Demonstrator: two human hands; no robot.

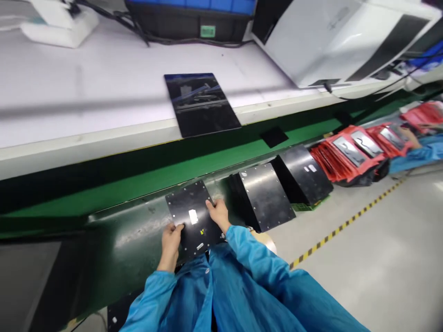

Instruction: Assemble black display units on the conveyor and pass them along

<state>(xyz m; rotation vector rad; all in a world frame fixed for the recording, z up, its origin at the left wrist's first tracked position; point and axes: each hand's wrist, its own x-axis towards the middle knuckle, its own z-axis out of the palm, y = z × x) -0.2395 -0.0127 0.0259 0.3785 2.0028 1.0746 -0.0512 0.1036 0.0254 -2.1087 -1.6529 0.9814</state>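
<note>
Both hands grip a flat black rectangular panel point(187, 205) with small round spots along its edges, a white label and a yellow mark. My left hand point(171, 242) is closed on the left edge, thumb on top. On the right edge, my right hand point(218, 214) holds it the same way, its fingers partly hidden beneath. The panel lies close in front of my blue coat, over the dark green conveyor surface point(134, 230). Just to the right, a similar black panel point(266, 196) tops a dark stack or box.
Another black panel point(306, 173) sits farther right, above a green crate point(310, 206). Beyond are red-wrapped pieces point(349, 150) and a co-worker's blue sleeve point(422, 152). A glossy black plate point(204, 106) overhangs the white shelf point(104, 101). Yellow-black tape point(346, 226) crosses the floor.
</note>
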